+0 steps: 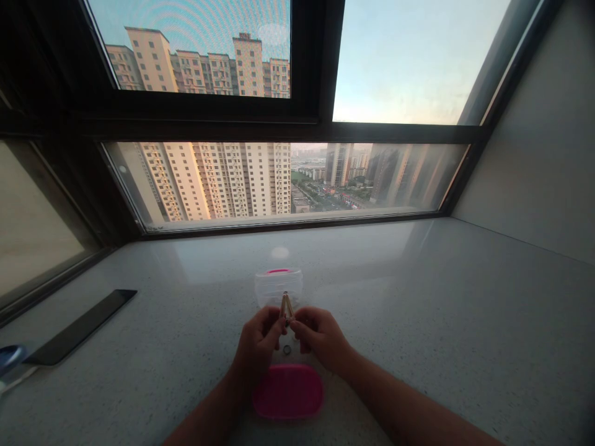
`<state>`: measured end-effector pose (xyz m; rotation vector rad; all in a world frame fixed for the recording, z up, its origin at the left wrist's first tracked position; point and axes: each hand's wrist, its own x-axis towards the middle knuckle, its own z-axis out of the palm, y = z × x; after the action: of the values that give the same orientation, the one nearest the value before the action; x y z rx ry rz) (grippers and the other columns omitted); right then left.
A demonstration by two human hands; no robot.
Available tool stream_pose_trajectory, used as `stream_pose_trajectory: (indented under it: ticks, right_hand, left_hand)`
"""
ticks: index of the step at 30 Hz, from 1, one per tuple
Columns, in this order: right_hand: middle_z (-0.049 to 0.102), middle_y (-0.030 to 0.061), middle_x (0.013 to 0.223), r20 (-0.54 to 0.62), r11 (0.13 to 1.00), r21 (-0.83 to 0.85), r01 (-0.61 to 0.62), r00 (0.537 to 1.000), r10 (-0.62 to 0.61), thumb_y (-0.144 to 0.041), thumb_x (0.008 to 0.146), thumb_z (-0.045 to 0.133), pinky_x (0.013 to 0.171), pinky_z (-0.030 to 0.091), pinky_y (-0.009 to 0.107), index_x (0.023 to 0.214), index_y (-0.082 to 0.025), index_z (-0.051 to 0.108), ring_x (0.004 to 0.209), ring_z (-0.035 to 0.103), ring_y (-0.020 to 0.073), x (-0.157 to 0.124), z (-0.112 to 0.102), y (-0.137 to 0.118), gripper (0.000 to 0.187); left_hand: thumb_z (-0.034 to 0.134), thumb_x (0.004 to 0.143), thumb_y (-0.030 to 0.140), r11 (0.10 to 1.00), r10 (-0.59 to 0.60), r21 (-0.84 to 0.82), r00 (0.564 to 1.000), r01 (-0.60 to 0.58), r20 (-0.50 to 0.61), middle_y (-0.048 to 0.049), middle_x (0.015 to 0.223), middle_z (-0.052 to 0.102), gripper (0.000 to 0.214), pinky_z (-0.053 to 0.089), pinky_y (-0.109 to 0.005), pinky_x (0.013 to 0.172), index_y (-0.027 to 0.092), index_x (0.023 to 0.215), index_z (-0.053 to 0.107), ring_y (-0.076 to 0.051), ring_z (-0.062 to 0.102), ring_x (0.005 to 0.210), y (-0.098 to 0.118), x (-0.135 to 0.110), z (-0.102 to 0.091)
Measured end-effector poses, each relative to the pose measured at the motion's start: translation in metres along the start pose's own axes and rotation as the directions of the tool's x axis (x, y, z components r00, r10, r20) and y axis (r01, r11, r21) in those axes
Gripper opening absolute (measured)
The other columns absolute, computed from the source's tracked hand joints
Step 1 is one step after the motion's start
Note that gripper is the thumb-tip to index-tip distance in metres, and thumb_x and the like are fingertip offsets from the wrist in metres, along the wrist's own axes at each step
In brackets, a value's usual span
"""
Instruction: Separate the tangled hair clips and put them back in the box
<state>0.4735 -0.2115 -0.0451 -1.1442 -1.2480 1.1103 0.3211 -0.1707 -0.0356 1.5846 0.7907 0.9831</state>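
Both my hands meet above the sill, closed around what looks like a wooden clothespin (287,305) with its two legs forming a narrow upside-down V. My left hand (260,337) pinches the left leg between thumb and fingers. On the other leg, the fingertips of my right hand (320,334) are pressed together. Below the fingers lies a small dark metal ring or coil (287,350). A pink oval lid (288,391) rests between my wrists. Just beyond my hands stands a clear plastic container (264,284), partly hidden by them; its contents are hard to make out.
The speckled pale sill (418,322) runs up to a dark window frame (297,128). At the left lies a long flat dark object (83,328) with a slanted end, beside a blurred blue round thing (12,357). A plain wall (534,155) bounds the right side.
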Motion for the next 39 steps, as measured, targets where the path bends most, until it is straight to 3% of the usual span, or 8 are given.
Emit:
stream_pose_trajectory:
  ticks: [24,32,39]
  right_hand:
    - [0.050,-0.0045,0.054,-0.012,1.000,0.019,-0.006,1.000,0.006,-0.047,0.075,0.062,0.038,0.038,0.018,0.076,-0.014,0.059,0.039,0.046,0.0070,0.0003,0.0017,-0.0011,0.033]
    - [0.050,-0.0048,0.054,-0.019,1.000,0.017,0.022,1.000,-0.021,-0.044,0.076,0.063,0.038,0.038,0.018,0.075,-0.015,0.058,0.040,0.047,0.0076,0.0006,0.0005,0.0010,0.030]
    - [0.059,0.0031,0.077,0.000,0.993,-0.058,0.107,0.994,-0.108,-0.041,0.075,0.064,0.040,0.041,0.018,0.083,-0.015,0.069,0.055,0.055,0.0105,-0.0010,-0.0014,-0.0030,0.028]
  left_hand:
    - [0.056,0.080,0.035,0.998,0.006,0.058,0.995,0.000,-0.100,0.0008,0.067,0.057,0.020,0.040,-0.020,0.046,0.016,0.082,0.058,-0.010,0.048,0.049,0.0027,0.0006,-0.0008]
    - [0.054,0.080,0.032,0.998,0.004,0.067,0.997,0.001,-0.081,0.0003,0.069,0.059,0.016,0.041,-0.020,0.047,0.017,0.082,0.057,-0.010,0.049,0.051,0.0003,0.0000,-0.0016]
    - [0.056,0.081,0.035,0.997,0.048,0.063,0.999,-0.048,-0.003,-0.0006,0.067,0.058,0.021,0.040,-0.019,0.048,0.015,0.083,0.062,-0.011,0.048,0.053,-0.0025,-0.0013,-0.0004]
